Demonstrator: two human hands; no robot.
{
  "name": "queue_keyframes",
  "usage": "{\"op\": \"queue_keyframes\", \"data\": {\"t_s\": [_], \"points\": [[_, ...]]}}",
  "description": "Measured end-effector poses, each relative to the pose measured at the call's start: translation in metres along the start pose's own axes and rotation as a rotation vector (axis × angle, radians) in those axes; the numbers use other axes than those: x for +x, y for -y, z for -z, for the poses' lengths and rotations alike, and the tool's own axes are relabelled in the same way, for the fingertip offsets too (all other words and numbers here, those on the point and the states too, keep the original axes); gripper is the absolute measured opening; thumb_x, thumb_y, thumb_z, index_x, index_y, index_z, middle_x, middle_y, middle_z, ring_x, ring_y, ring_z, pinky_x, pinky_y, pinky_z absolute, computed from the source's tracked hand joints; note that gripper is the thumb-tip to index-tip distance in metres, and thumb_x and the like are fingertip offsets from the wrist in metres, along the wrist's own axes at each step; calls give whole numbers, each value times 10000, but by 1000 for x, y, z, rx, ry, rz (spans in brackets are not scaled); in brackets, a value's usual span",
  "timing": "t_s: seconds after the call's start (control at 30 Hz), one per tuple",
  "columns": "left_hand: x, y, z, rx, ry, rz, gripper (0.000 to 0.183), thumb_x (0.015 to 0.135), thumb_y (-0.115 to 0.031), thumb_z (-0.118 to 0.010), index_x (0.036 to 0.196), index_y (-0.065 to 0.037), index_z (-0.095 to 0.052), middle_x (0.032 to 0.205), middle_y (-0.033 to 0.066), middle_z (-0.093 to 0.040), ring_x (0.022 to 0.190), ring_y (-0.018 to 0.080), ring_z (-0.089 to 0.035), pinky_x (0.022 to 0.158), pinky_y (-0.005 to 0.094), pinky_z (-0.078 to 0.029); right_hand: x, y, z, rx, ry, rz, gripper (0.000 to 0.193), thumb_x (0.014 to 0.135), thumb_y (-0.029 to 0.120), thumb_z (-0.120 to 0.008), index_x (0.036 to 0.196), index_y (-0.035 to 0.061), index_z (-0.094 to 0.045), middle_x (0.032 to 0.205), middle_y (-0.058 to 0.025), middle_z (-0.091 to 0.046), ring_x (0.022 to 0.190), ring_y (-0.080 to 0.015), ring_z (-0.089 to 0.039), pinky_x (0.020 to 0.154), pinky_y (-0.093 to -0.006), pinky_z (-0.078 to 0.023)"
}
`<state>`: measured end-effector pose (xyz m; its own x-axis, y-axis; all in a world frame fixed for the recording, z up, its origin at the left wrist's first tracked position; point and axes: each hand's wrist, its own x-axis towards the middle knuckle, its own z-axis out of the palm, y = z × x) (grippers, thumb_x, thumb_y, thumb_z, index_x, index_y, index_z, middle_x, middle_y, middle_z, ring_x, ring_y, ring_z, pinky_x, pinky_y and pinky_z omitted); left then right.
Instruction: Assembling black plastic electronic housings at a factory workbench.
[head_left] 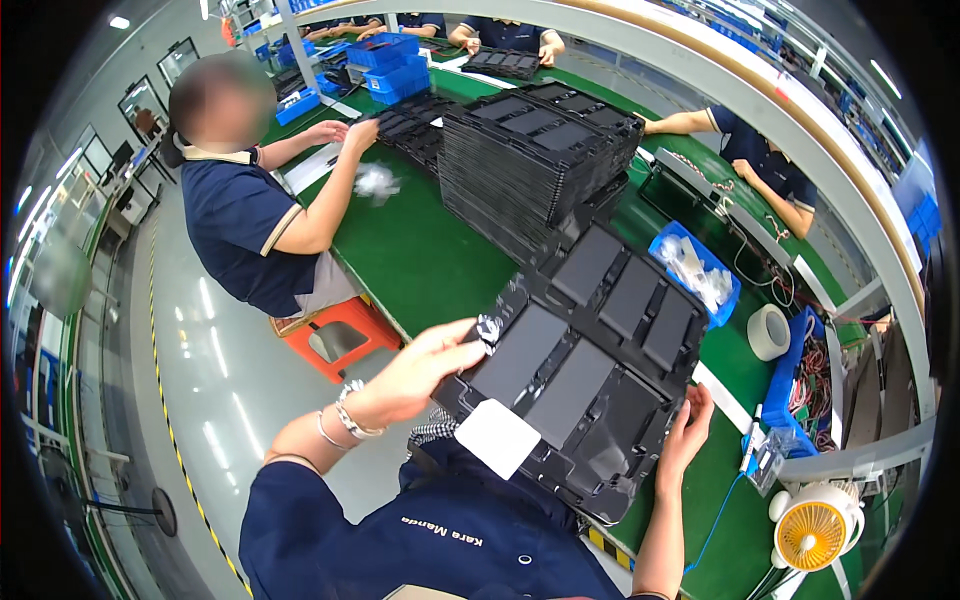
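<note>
A black plastic tray point(575, 395) with several flat rectangular sections is held up in front of my chest, tilted over the near table edge. My left hand point(430, 368) grips its left edge, thumb on top. A small black-and-white patterned piece point(488, 332) shows at those fingertips; I cannot make out what it is. My right hand point(686, 432) is wrapped round the right edge, its fingers partly hidden by the tray. On the tray's near left side lies a blank white card point(497, 438). Just beyond rises a tall stack of similar black trays point(500, 175).
A blue bin point(735, 300) of clear plastic bits, a tape roll point(768, 332), a blue bin with wires point(780, 405) and a yellow-white fan point(808, 532) stand at right on the green table point(385, 260). A co-worker point(245, 220) handles trays at left; others work across.
</note>
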<state>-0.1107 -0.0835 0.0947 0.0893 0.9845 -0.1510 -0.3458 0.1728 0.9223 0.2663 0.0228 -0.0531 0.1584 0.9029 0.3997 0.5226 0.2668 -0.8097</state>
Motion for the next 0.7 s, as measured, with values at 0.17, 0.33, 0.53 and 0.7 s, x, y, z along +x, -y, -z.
{"op": "queue_keyframes", "data": {"t_s": [0.17, 0.33, 0.53, 0.7], "points": [[12, -55, 9, -1, -104, -176, 321, 988, -171, -584, 1259, -1, -578, 1084, 7, -665, 942, 45, -619, 818, 231, -525, 0, 8, -2, 13, 14, -9, 319, 997, 35, -499, 1310, -19, -527, 1132, -136, -654, 1039, -211, -619, 925, -338, -484], [57, -102, 38, -129, -151, -311, 221, 962, -155, -617, 1147, -36, -633, 1067, 36, -679, 952, 126, -659, 833, 297, -550, 0, 7, 1, 39, 53, -60, 315, 974, 18, -518, 1286, -22, -539, 1128, -139, -651, 981, -213, -612, 894, -339, -488], [152, -153, 121, -87, -83, -255, 132, 953, -173, -647, 1017, -59, -660, 965, 48, -722, 844, 135, -698, 730, 318, -570, -2, 18, 0, 29, 114, -83, 298, 968, 9, -520, 1264, -12, -554, 1091, -114, -645, 891, -180, -597, 821, -313, -496], [213, -176, 165, 229, -305, -262, 364, 944, -209, -666, 1256, -27, -619, 1069, 33, -697, 841, 88, -662, 666, 249, -528, -4, 25, -1, 41, 145, -113, 291, 968, 11, -522, 1255, -2, -564, 1033, -91, -662, 827, -156, -588, 758, -292, -492]]}}
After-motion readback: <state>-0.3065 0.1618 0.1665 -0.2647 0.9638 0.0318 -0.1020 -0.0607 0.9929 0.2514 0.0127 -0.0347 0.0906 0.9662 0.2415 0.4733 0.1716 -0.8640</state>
